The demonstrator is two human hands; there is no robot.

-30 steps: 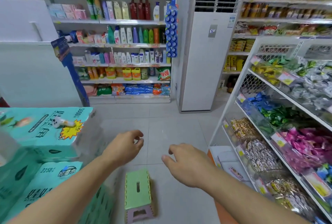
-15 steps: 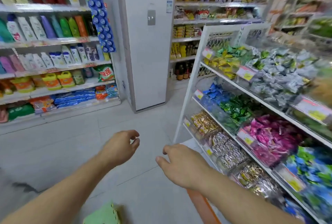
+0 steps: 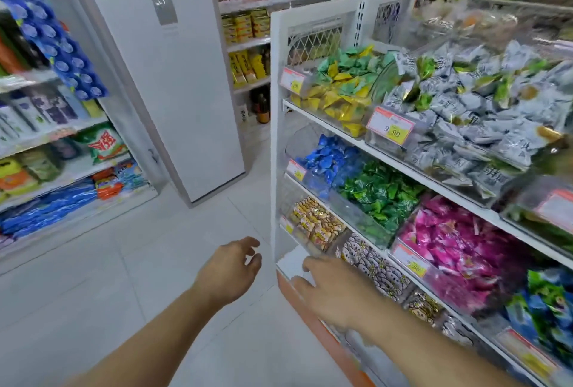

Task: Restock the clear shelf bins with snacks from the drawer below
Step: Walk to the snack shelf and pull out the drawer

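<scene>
Left hand: left hand [image 3: 231, 269] hung over the floor tiles [image 3: 124, 278], fingers loosely curled, grasping nothing.
Right hand: right hand [image 3: 333, 289] reached out at the foot of the white shelf unit [image 3: 276, 138], fingers relaxed, nothing held; fingertips lay at the white ledge above the orange base panel [image 3: 313, 323].
Bins: clear bins [image 3: 356, 216] of wrapped snacks sat just above and right of the right hand; nearest was the bin of yellow cartoon packets [image 3: 316, 225].
Drawer: could not tell it apart from the base.
Change: view had swung right; green stool gone from view; shelf unit nearer to the hands.
</scene>
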